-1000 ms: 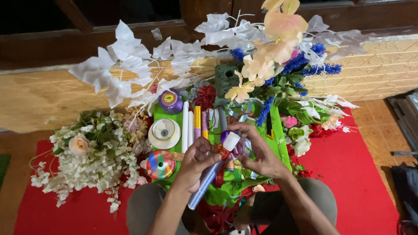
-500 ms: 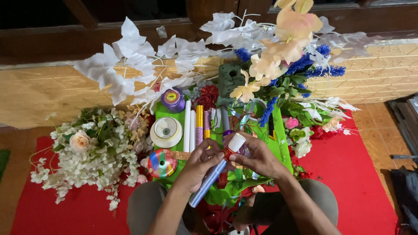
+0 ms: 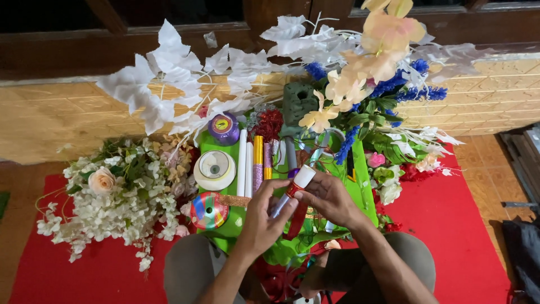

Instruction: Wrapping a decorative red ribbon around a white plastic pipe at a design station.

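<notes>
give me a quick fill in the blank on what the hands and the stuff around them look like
1. Both hands hold a thin stick with a ____ ribbon on it.
2. The floor mat is ____.
3. The white flower bunch lies on the person's ____ side.
4. The round white roll sits on a ____ sheet.

Missing words: red; red; left; green
</notes>
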